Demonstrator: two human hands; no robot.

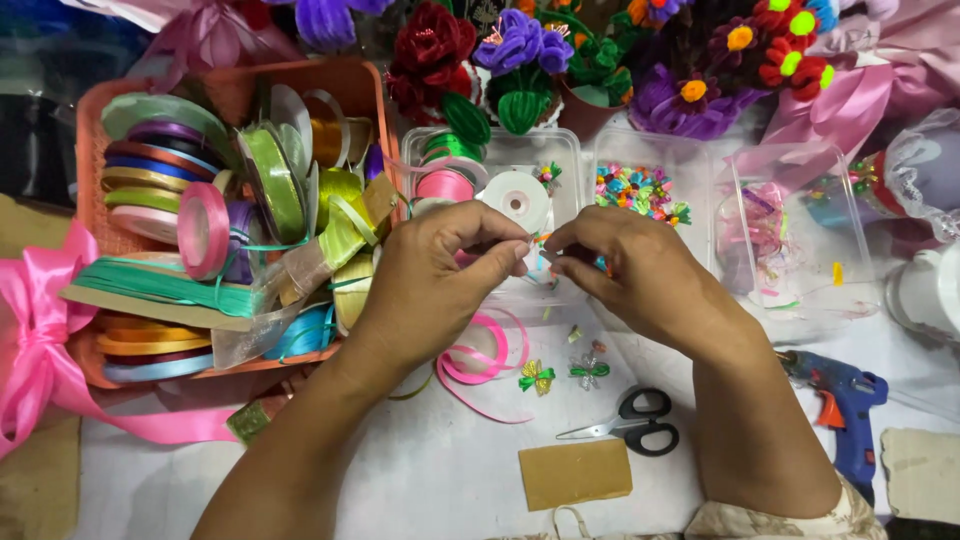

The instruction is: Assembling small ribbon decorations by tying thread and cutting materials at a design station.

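My left hand [435,275] and my right hand [630,270] meet fingertip to fingertip above the white table, pinching a tiny piece of ribbon [541,243] between them; it is too small to see clearly. Below them lie a coil of pink ribbon [480,365], a small yellow-green bow [536,376] and a small green bow [589,372]. Black-handled scissors [628,424] rest near my right forearm, beside a brown card piece [574,472].
An orange basket [350,80] of ribbon spools stands at left. Clear plastic boxes [690,160] behind my hands hold spools and tiny bows. A blue glue gun [845,410] lies at right. Pipe-cleaner flowers [520,60] line the back. A big pink bow [35,340] sits far left.
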